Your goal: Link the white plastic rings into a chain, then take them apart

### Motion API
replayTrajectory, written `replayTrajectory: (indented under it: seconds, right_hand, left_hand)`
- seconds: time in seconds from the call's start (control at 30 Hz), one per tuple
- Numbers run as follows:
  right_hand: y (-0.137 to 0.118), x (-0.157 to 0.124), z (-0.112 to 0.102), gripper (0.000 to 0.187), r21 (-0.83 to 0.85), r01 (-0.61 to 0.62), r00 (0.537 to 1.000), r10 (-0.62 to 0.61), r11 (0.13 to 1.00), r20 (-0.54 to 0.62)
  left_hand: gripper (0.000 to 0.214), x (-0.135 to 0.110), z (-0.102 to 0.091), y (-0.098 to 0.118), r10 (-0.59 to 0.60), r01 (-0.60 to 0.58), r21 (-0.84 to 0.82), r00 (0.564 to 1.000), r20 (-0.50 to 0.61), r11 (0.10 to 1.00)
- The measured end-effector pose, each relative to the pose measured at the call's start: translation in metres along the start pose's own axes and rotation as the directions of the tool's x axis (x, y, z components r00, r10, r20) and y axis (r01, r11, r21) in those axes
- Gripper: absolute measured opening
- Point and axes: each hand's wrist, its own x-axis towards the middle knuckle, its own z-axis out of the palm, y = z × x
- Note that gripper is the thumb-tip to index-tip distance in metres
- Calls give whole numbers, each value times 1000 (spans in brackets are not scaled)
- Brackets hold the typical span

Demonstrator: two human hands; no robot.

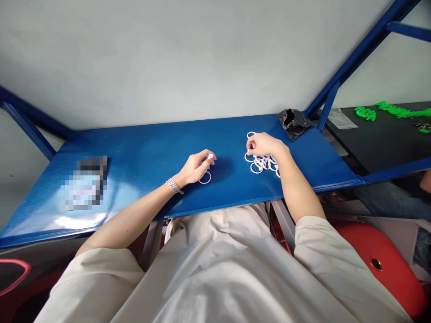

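Wall (182, 63): we face a plain, pale grey surface with a few faint marks, filling most of the view above the desk.
Desk (144, 148): we see a glossy blue top, its far edge running along the wall.
Frame: to our right a blue post (360, 51) slants upward with a blue brace (328, 107) beneath it; to our left a blue bar (33, 114) slopes down to the desk's far corner.
Neighbouring desk (377, 148): black-topped, beyond the right-hand post.
Stool (367, 251): red, low on our right, with a metal-ringed hole.
Light: we catch a white glare (81, 220) near the desk's left front.
Floor: mostly hidden from us.
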Motion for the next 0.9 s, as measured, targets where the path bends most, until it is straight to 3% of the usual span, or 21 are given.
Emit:
replayTrajectory:
  seconds: [0.13,0.33,0.63,0.77,0.9]
  right_hand:
    - [-2,5,8,17,46,48,998,-46,998,-44]
    - [-18,-3,7,17,179,240,946,-188,954,-264]
    - [-55,-9,29,25,562,515,857,-358,647,-372]
    - [-67,-6,46,32,658,546,836,-383,519,-392]
    - [-72,-2,56,33,695,532,841,-396,483,-368]
  left_hand:
    - [40,0,0,1,26,-26,-8,999,-21,1000]
    - [39,1,-1,1,0,-2,-89,1000,-17,996]
    - [47,4,0,5,-45,57,-272,998,49,961]
    - [52,3,1,5,-40,62,-343,997,72,937]
    - [53,0,3,6,-27,47,-369,998,61,928]
